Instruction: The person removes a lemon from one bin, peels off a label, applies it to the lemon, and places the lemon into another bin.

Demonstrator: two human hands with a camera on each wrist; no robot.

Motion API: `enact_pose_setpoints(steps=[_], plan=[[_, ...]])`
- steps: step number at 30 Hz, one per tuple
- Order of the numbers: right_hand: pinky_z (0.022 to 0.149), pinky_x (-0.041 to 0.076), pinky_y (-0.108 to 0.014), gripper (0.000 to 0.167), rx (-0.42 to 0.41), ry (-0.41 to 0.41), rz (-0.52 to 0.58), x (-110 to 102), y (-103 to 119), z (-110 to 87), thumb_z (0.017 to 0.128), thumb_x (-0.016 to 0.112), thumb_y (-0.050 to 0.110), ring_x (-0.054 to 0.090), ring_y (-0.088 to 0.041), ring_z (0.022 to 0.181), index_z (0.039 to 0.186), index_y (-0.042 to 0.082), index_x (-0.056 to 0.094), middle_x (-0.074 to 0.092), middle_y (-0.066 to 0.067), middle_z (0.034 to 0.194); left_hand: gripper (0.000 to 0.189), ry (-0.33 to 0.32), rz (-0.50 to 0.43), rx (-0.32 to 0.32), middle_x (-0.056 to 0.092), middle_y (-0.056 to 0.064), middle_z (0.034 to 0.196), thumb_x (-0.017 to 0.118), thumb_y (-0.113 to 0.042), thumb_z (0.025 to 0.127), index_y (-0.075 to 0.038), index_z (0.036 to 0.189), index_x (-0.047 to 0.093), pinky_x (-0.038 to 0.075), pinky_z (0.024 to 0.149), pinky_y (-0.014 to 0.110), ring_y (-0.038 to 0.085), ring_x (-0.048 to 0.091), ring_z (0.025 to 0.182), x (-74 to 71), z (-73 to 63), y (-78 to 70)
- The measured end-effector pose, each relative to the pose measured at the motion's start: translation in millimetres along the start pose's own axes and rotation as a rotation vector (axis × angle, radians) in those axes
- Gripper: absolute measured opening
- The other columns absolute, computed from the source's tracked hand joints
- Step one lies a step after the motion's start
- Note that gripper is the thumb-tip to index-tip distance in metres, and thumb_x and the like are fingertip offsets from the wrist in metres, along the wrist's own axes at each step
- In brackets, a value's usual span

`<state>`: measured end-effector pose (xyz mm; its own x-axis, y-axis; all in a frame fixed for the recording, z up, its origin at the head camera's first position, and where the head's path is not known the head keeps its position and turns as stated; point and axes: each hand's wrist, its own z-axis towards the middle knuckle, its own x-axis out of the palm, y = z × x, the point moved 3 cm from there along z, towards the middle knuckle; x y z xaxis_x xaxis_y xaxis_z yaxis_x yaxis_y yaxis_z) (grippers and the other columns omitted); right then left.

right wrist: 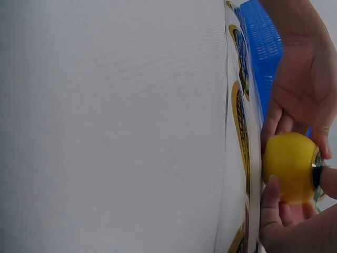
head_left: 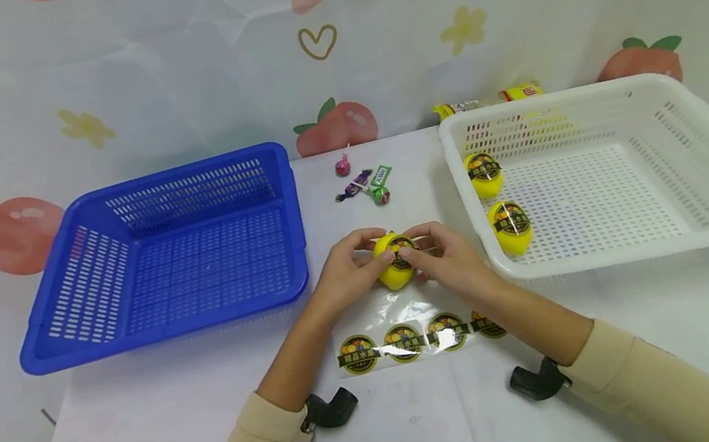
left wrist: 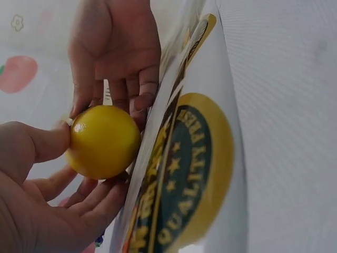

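A yellow lemon [head_left: 395, 277] bears a round black-and-gold sticker [head_left: 403, 250] on its upper face. My left hand [head_left: 347, 272] holds it from the left, with the thumb near the sticker's edge. From the right my right hand [head_left: 451, 261] grips the same lemon, its thumb pressing on the sticker. The left wrist view shows the lemon [left wrist: 105, 142] between both hands, just over the sticker sheet. Under and in front of the hands lies the clear sheet with a row of several round stickers [head_left: 404, 342]; the right forearm partly covers the rightmost one.
A blue basket [head_left: 169, 332] stands on the left. The white basket [head_left: 620, 253] on the right holds two stickered lemons [head_left: 512, 227] along its left side. Wrapped candies and lollipops [head_left: 362, 182] lie behind the hands. Yellow packages [head_left: 521, 91] show behind the white basket.
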<state>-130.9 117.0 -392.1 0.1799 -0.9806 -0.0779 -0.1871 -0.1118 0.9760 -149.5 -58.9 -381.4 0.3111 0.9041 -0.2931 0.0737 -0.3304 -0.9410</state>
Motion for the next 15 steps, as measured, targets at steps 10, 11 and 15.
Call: enact_pose_setpoints(steps=[10, 11, 15], plan=[[0.074, 0.059, -0.034, 0.035, -0.011, 0.024, 0.029, 1.2, 0.6, 8.4, 0.097, 0.065, 0.003, 0.062, -0.023, 0.087, 0.130, -0.003, 0.057, 0.058, -0.018, 0.109, 0.034, -0.081, -0.111, -0.049, 0.065, 0.016, 0.117, 0.072, -0.006, 0.091, -0.006, 0.125, 0.069, 0.056, 0.083, 0.032, 0.028, 0.065, 0.108, -10.9, 5.0, 12.9], [0.073, 0.059, -0.034, 0.035, -0.006, 0.027, 0.034, 1.1, 0.6, 9.3, 0.096, 0.065, 0.003, 0.062, -0.022, 0.086, 0.130, -0.003, 0.057, 0.058, -0.017, 0.109, 0.035, -0.082, -0.136, -0.060, 0.065, 0.016, 0.117, 0.072, -0.005, 0.090, -0.005, 0.125, 0.069, 0.056, 0.082, 0.031, 0.028, 0.065, 0.107, -11.3, 5.7, 14.4], [0.073, 0.059, -0.033, 0.036, 0.028, 0.039, 0.070, 0.5, 0.6, 11.7, 0.096, 0.065, 0.001, 0.061, -0.020, 0.085, 0.131, -0.003, 0.057, 0.058, -0.015, 0.107, 0.036, -0.072, -0.219, -0.103, 0.066, 0.016, 0.115, 0.072, -0.003, 0.090, -0.005, 0.126, 0.069, 0.056, 0.083, 0.030, 0.025, 0.063, 0.106, -11.5, 8.2, 18.6]])
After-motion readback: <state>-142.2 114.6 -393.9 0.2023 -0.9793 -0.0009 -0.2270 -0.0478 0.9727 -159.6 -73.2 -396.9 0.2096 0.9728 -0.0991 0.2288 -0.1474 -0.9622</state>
